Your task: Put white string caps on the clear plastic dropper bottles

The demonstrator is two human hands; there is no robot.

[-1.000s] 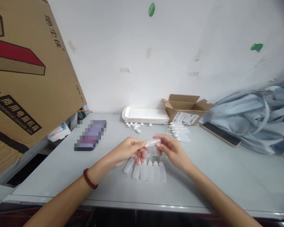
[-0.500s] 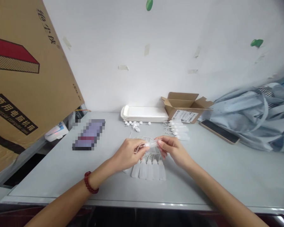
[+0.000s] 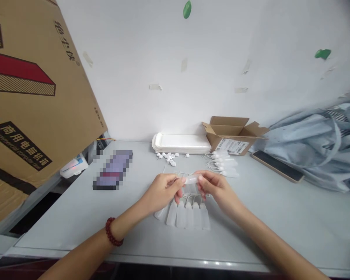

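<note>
Between my two hands, above the desk, a small translucent plastic bottle lies roughly level. The fingers of my left hand pinch its left end and hide that end. My right hand has its thumb and fingers closed on the right end. Just below my hands, a row of similar bottles rests on the desk, with thin loops at their tops. Others are partly hidden behind my fingers. Further back lie several loose white caps, and to the right is a stack of capped bottles.
White flat packets are stacked against the wall beside an open cardboard box. A phone lies near pale blue fabric. A pixelated dark device is at left, by a large carton.
The view has shifted slightly, so everything sits a little lower and further right. My left fingers have closed further over the bottle's left end, and the loop there is no longer visible.
</note>
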